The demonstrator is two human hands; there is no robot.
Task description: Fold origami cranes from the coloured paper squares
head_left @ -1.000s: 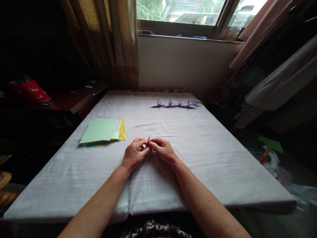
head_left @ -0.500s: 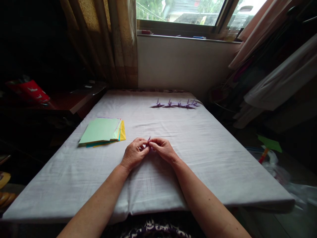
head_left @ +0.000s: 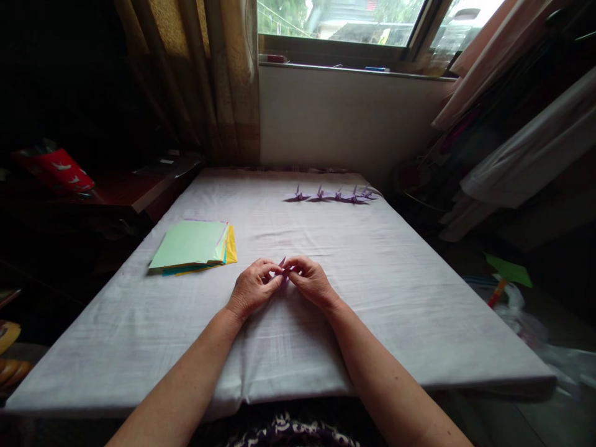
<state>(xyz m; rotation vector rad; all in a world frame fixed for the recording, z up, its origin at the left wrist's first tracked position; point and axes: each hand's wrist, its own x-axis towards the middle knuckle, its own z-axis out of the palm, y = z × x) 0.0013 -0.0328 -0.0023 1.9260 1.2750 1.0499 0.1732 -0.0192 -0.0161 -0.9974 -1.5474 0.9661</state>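
dim room with a window (head_left: 344, 25) along the top of the frame, patterned curtain (head_left: 218, 81) at upper left, pale hanging cloth (head_left: 526, 143) at upper right. white-covered table (head_left: 395, 298) filling the centre, its sheet lightly creased.

item: left hand (head_left: 254, 288), just below the middle of the frame, knuckles up, fingers curled in, fingertips pinching a small purple folded paper (head_left: 282, 266). forearm runs in from the lower left.

item: right hand (head_left: 311, 282), directly beside the left and meeting it at the fingertips, fingers likewise curled, thumb and forefinger closed on the same folded paper. forearm runs in from the lower right.

item: folded paper, purple, held between both sets of fingertips just over the sheet at frame centre; only a small point shows above the fingers, the remainder hidden by the hands. whether it touches the sheet cannot be told.

item: stack of coloured paper (head_left: 193, 247), left of centre, lying flat on the sheet, pale green sheet uppermost, yellow and blue edges showing at its right and lower sides. well apart from the hands.

item: row of purple paper cranes (head_left: 333, 195), upper middle of the frame, standing on the far part of the table, side by side, well apart from the hands.

item: red bag (head_left: 56, 171), far left, on dark furniture beside the table.

item: green paper scrap (head_left: 510, 271), right of the table, low down among clutter.
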